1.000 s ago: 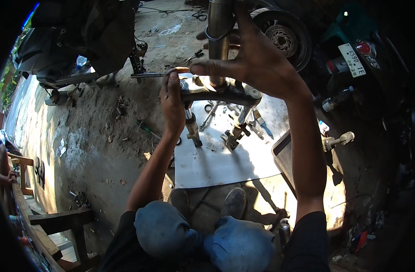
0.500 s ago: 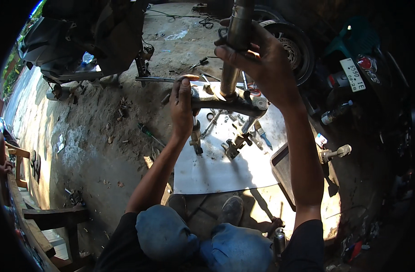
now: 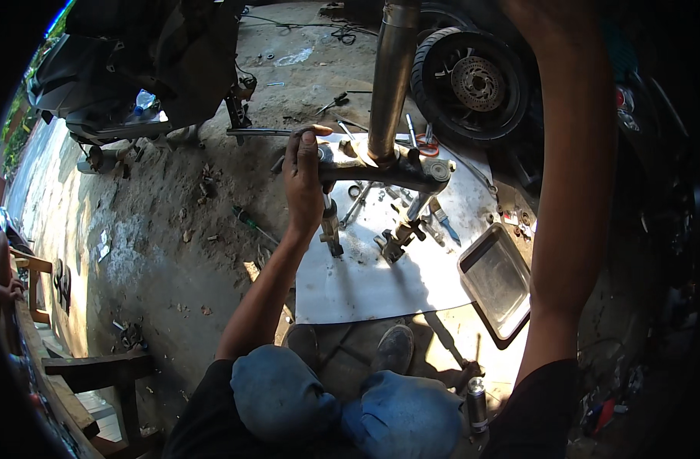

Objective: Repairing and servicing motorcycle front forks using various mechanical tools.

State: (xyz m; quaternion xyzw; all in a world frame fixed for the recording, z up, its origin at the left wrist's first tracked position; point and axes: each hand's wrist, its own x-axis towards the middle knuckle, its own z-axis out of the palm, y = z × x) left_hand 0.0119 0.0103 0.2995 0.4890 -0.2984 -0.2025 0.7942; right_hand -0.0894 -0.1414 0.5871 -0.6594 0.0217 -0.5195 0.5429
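Observation:
A motorcycle front fork (image 3: 411, 174) stands upright over the white sheet, its thick metal stem tube (image 3: 390, 84) rising toward the top edge of the view. My left hand (image 3: 304, 164) is closed round the left end of the fork's cross clamp, thumb on top. Below the clamp, the fork's two lower ends (image 3: 394, 243) hang over the sheet. My right arm reaches up along the right side. Only a dim part of my right hand (image 3: 545, 23) shows at the top edge, away from the tube; its fingers are out of sight.
Tools and small parts, including a blue-handled brush (image 3: 444, 222), lie on the white sheet (image 3: 358, 294). A metal tray (image 3: 495, 283) overlaps its right edge. A wheel with a brake disc (image 3: 472, 84) lies behind. Dark motorcycle bodywork (image 3: 151, 76) stands far left, a wooden bench (image 3: 97, 367) near left.
My right hand has left the stem tube and moved up and right to the top edge. The dark piece it held round the tube no longer shows there. My left hand keeps its hold.

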